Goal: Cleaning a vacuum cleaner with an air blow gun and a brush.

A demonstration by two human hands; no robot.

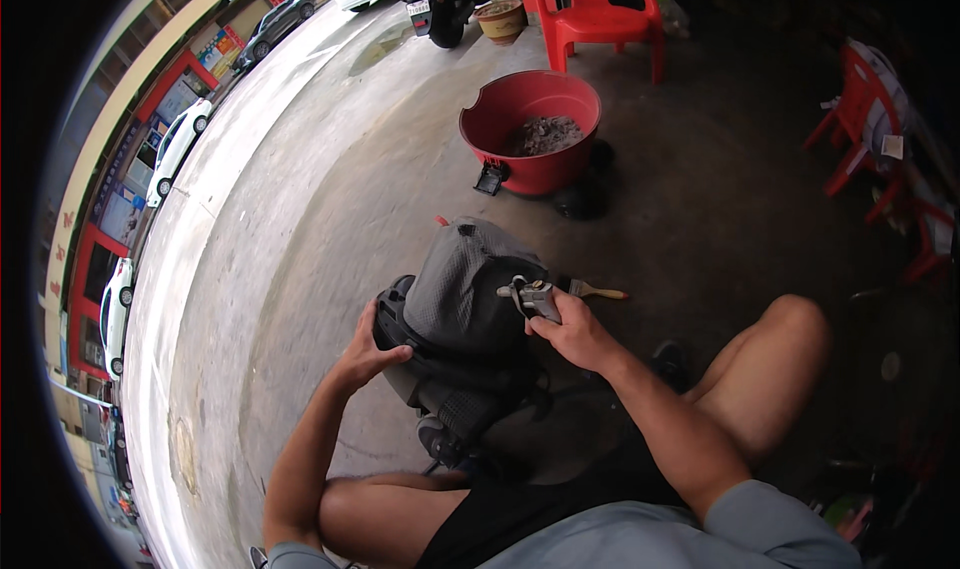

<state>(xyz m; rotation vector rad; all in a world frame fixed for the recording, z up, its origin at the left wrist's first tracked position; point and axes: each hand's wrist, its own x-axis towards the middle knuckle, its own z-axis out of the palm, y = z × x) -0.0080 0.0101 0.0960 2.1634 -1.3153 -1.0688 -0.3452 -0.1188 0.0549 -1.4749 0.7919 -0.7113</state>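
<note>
A grey cloth filter bag (462, 284) covers the upper part of a black vacuum cleaner head (392, 319) standing on the floor before me. My left hand (365, 357) grips the head's rim on the left, thumb laid over its near edge. In my right hand (580, 337) is a metal air blow gun (536, 297), its front end close against the right side of the filter bag. Fingers wrap round its handle. Just beyond that hand lies a paintbrush (598, 291) with a yellowish handle.
A red vacuum tub (490, 159) with grey debris inside stands ahead, its black latch hanging out. Behind it are a red plastic chair (603, 19), a plant pot (500, 21) and a motorbike (440, 9). More red chairs (855, 119) stand at the right; parked cars line the left.
</note>
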